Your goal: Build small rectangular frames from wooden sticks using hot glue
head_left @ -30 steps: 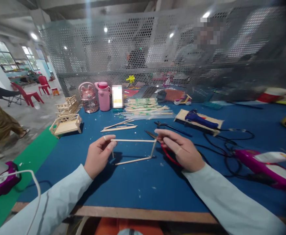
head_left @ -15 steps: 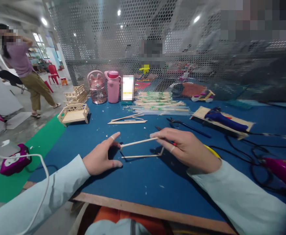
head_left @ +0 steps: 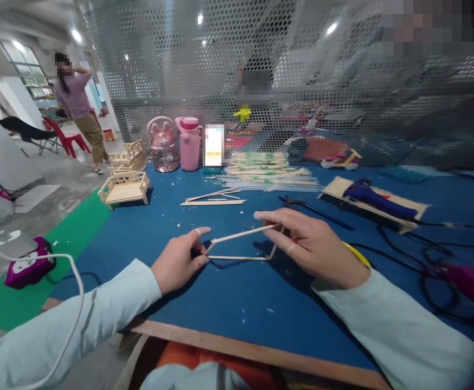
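Observation:
Between my hands, a thin four-sided frame of wooden sticks (head_left: 242, 234) stands tilted over the blue table. My right hand (head_left: 312, 246) pinches its upper right corner, and the red-tipped handle of a dark tool shows behind the fingers. At the frame's left end, my left hand (head_left: 180, 260) has its thumb and fingers around the short side stick, close to the lower left corner. Both hands have pale coverings on some fingertips. Loose sticks (head_left: 213, 202) lie just beyond the frame.
Small wooden models (head_left: 125, 188) stand at the back left, beside pink bottles (head_left: 189, 145) and a phone (head_left: 214, 145). Bundled sticks (head_left: 265, 170) lie at the back. Pliers (head_left: 318, 211), a blue-handled tool (head_left: 378, 200) and cables are at right. A person (head_left: 78, 105) stands beyond the table.
My left hand has moved right and closed on the frame's left side, where its thumb and fingers were apart before. The person in the background appears farther right and smaller.

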Available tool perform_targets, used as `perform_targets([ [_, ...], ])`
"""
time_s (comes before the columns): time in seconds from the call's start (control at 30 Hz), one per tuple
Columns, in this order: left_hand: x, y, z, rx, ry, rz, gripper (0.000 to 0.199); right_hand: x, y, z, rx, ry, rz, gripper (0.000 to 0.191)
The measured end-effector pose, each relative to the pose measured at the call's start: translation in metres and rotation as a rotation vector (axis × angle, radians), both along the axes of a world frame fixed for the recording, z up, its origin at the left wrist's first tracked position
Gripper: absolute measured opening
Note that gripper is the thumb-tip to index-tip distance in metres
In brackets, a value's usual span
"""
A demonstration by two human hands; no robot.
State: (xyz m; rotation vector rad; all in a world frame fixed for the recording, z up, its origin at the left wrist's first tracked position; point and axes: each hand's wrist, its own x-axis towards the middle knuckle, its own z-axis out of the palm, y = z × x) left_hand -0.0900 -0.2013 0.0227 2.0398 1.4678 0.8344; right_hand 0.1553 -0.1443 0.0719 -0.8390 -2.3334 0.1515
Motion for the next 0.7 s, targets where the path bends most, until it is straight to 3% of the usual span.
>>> perform_targets([
  [0.1,0.002,0.002,0.003,0.013,0.058,-0.013,0.050,0.003,0.002,-0.003,-0.154,0.109,-0.047,0.036],
  [0.2,0.001,0.003,0.005,0.025,0.107,-0.045,0.042,0.010,0.008,-0.005,-0.421,0.280,-0.013,0.044],
  [0.3,0.000,0.004,0.003,0.027,0.088,-0.069,0.042,0.021,0.016,-0.007,-0.687,0.453,0.011,0.045],
  [0.37,-0.001,0.004,0.002,0.017,0.065,-0.070,0.042,0.028,0.021,-0.009,-0.780,0.543,-0.030,0.044],
  [0.53,-0.001,0.003,0.006,-0.102,-0.132,-0.034,0.041,0.036,0.027,-0.013,-0.790,0.628,-0.169,0.036],
  [0.7,0.000,0.002,0.017,-0.507,-0.471,0.069,0.055,0.034,0.028,-0.018,-0.670,0.487,-0.219,0.033],
])
